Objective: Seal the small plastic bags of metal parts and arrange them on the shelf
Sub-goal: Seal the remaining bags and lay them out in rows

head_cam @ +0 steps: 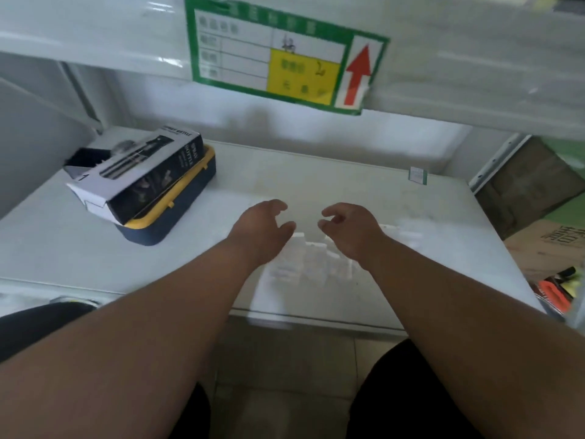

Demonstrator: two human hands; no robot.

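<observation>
A person's two bare arms reach over a white shelf (364, 198) at the centre of the frame. The left hand (264, 228) and the right hand (349, 231) hover close together with fingers loosely curled and slightly apart, gripping nothing that can be made out. Just below and between the hands, in the lower middle of the shelf, lies a pale cluster of small plastic bags (311, 261). Motion blur makes it impossible to tell how many there are, whether their strips are pressed closed, or whether metal parts sit inside.

The bags appear bunched in a rough group near the front edge rather than set out in a row, so the arranging looks unfinished, and the sealing cannot be judged either way. Both hands seem poised above the pile, perhaps about to take one up or having just set one down.

At the left of the frame a dark printed carton (139, 172) rests tilted on a yellow-rimmed navy box (177, 213). A green-bordered label with a red arrow (285, 55) hangs from the shelf above, at upper centre. Cardboard boxes (538, 198) stand at the right edge.
</observation>
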